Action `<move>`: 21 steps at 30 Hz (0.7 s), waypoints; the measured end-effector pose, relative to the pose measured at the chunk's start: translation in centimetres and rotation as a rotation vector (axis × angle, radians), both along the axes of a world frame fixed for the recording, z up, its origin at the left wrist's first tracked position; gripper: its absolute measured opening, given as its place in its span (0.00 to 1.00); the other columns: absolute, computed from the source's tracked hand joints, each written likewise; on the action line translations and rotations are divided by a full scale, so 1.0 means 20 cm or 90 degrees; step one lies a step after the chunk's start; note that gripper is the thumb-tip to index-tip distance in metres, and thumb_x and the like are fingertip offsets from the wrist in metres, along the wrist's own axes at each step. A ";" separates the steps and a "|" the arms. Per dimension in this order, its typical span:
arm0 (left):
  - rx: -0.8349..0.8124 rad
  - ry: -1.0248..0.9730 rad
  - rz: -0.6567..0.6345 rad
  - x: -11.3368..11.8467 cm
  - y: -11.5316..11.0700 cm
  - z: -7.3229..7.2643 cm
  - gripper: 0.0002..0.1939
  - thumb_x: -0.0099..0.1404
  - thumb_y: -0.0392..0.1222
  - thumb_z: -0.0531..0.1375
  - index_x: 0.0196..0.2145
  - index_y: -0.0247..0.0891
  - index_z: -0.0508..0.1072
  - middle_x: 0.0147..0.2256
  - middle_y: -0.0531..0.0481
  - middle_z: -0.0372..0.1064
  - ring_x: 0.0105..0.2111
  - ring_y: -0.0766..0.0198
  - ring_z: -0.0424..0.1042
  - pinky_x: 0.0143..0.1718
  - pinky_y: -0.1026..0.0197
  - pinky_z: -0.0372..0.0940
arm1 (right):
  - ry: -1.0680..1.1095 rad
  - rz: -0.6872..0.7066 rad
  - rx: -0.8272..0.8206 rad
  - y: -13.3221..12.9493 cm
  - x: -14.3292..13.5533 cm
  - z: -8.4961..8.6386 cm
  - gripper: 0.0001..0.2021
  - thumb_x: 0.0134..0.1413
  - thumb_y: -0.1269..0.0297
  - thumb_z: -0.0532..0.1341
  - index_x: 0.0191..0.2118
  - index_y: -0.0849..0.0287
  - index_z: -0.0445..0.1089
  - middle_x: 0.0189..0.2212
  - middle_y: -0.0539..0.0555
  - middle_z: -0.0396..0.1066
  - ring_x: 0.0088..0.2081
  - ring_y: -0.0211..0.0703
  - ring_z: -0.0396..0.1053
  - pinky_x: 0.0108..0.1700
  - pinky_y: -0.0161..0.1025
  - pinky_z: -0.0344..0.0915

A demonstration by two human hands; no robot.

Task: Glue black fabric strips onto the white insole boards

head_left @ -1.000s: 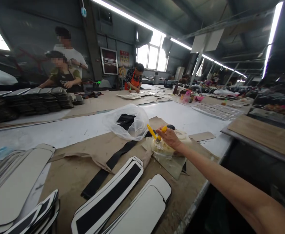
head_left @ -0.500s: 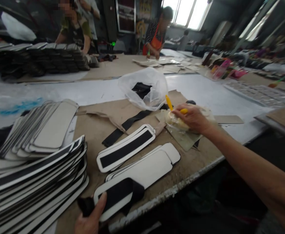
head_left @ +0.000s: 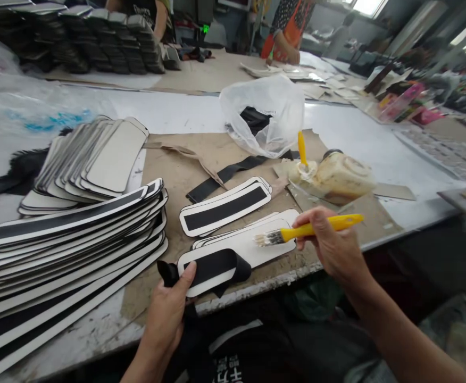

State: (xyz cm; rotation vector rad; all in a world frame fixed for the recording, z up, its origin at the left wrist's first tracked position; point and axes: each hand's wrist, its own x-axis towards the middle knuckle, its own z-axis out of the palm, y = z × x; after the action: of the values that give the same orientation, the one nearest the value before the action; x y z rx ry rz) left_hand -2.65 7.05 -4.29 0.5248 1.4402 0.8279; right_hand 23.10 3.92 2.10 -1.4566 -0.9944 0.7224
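Note:
My right hand [head_left: 331,244] grips the yellow handle of a paintbrush [head_left: 302,230]. Its pale, wet-looking bristles are over a long white panel [head_left: 252,239] with rounded ends; whether they touch it I cannot tell. At the panel's near end, my left hand [head_left: 173,300] pinches the edge, thumb on top, holding down a black strip [head_left: 213,266] whose far part curls back on itself. Just behind lies a white panel with a flat black strip [head_left: 227,207]. A translucent glue container [head_left: 342,175] lies to the right, with a second yellow-handled brush [head_left: 302,149] standing in its whitish mouth.
At the left are a tall stack of strip-faced panels [head_left: 73,255] and a fanned pile of plain white panels [head_left: 115,154]. A clear plastic bag [head_left: 284,106] holds black pieces. The table's front edge [head_left: 265,290] is close. Two co-workers stand across the tables.
My right hand has come from the glue container to above the white panel with the paintbrush. My left hand keeps its hold on the near end. The view has tilted down.

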 end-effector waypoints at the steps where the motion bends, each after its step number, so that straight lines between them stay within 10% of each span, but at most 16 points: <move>1: 0.002 -0.005 0.001 0.00 0.00 0.00 0.24 0.44 0.51 0.69 0.37 0.35 0.72 0.28 0.50 0.73 0.28 0.60 0.72 0.23 0.65 0.63 | 0.000 0.023 -0.007 0.00 -0.05 -0.02 0.18 0.56 0.49 0.57 0.29 0.60 0.70 0.26 0.52 0.68 0.19 0.35 0.65 0.20 0.35 0.65; 14: 0.008 -0.024 0.007 0.00 -0.01 0.00 0.21 0.44 0.50 0.69 0.35 0.37 0.71 0.26 0.54 0.71 0.24 0.66 0.69 0.22 0.67 0.63 | -0.251 -0.058 -0.022 -0.11 0.03 0.04 0.15 0.58 0.54 0.57 0.28 0.60 0.69 0.19 0.48 0.65 0.20 0.36 0.63 0.24 0.35 0.60; 21: -0.009 -0.017 0.024 0.01 0.00 -0.01 0.20 0.45 0.46 0.69 0.34 0.36 0.72 0.27 0.51 0.72 0.26 0.61 0.72 0.23 0.64 0.65 | -0.224 0.065 0.017 -0.10 -0.07 -0.05 0.13 0.59 0.56 0.56 0.29 0.59 0.68 0.25 0.50 0.66 0.23 0.36 0.64 0.27 0.36 0.62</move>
State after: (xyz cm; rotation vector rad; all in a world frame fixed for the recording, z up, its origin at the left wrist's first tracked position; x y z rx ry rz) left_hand -2.52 6.96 -4.51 0.4754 1.4345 0.8514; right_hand 21.64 1.94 1.17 -1.5499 -1.3492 0.5312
